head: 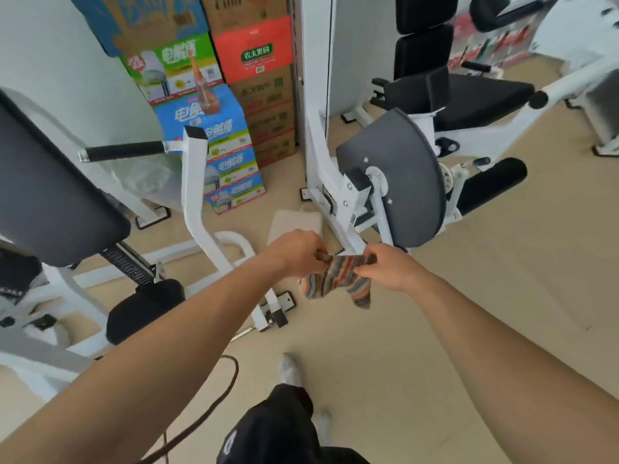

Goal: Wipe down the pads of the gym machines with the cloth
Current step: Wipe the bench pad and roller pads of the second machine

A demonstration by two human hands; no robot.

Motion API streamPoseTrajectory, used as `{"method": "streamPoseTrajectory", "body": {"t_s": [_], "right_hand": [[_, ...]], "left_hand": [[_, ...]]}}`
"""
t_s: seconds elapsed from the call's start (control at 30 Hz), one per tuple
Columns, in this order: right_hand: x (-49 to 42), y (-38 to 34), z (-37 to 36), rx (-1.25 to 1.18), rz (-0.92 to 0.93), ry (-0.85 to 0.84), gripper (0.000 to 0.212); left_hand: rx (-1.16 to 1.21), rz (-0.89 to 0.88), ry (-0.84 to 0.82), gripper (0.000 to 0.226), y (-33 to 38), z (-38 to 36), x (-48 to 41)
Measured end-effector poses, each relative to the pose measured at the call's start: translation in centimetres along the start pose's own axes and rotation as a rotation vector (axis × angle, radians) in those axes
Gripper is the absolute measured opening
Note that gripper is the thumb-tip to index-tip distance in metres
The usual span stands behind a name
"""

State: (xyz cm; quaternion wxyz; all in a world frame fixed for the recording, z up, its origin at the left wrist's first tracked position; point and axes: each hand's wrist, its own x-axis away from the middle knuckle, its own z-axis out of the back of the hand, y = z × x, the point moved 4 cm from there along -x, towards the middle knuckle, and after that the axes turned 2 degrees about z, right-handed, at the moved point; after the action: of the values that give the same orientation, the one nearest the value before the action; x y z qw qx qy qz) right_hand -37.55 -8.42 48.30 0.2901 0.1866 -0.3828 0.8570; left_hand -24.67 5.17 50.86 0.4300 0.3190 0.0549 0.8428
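Note:
A striped cloth (338,279) in orange, grey and blue hangs in the air in front of me, above the floor. My left hand (299,252) pinches its upper left end and my right hand (388,266) pinches its upper right end. To the left stands a machine with a large dark back pad (50,195) and a round black roller pad (144,309). Ahead right is another white machine with a black seat pad (475,98), a tall black back pad (423,31) and a black roller pad (490,184).
Stacked cardboard boxes (234,95) stand against the wall between the two machines. A grey curved cover plate (402,175) sits on the right machine's frame. A flat pale cushion (294,222) lies on the beige floor. A dark cable (214,406) runs past my feet.

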Motion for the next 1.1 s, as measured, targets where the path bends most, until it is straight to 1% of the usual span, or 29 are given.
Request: {"method": "streamPoseTrajectory", "body": {"t_s": [0.1,0.23,0.33,0.4,0.5,0.6,0.7,0.77,0.83,0.97,1.1], "right_hand": [[-1.9,1.9,5.2,0.192,-0.014,0.148,0.015],[-3.0,4.9,11.9,0.371,0.028,0.292,0.015],[-3.3,8.4,17.0,0.398,-0.002,0.321,0.011],[-3.5,10.9,20.4,0.398,-0.025,0.323,0.006],[-3.7,15.1,24.8,0.364,-0.068,0.321,0.014],[-3.9,19.9,29.1,0.181,-0.138,0.331,0.026],[-4.1,24.9,33.5,0.014,-0.159,0.331,0.033],[-4.3,28.7,36.7,-0.051,-0.154,0.348,0.030],[-4.4,32.9,40.1,-0.105,-0.142,0.346,0.025],[-4.5,40.2,47.2,-0.101,-0.067,0.333,0.021],[-5.8,46.0,53.6,-0.060,-0.033,0.296,0.023]], "left_hand": [[-0.120,0.004,-0.058,0.033,2.7,0.7,-4.5],[-0.160,-0.069,-0.121,0.035,7.2,2.2,-11.3],[-0.163,-0.142,-0.180,0.031,11.8,3.6,-15.4],[-0.155,-0.176,-0.217,0.033,15.1,4.3,-17.7],[-0.123,-0.210,-0.277,0.032,20.2,4.5,-20.9],[-0.066,-0.221,-0.341,0.035,25.3,4.1,-24.5],[-0.040,-0.247,-0.365,0.023,31.2,3.8,-28.3],[-0.036,-0.245,-0.356,0.018,35.8,3.7,-30.6],[-0.007,-0.219,-0.338,0.019,40.4,3.7,-33.0],[0.050,-0.156,-0.269,0.026,48.6,3.0,-37.6],[0.105,-0.079,-0.185,0.020,55.0,2.5,-42.5]]}}
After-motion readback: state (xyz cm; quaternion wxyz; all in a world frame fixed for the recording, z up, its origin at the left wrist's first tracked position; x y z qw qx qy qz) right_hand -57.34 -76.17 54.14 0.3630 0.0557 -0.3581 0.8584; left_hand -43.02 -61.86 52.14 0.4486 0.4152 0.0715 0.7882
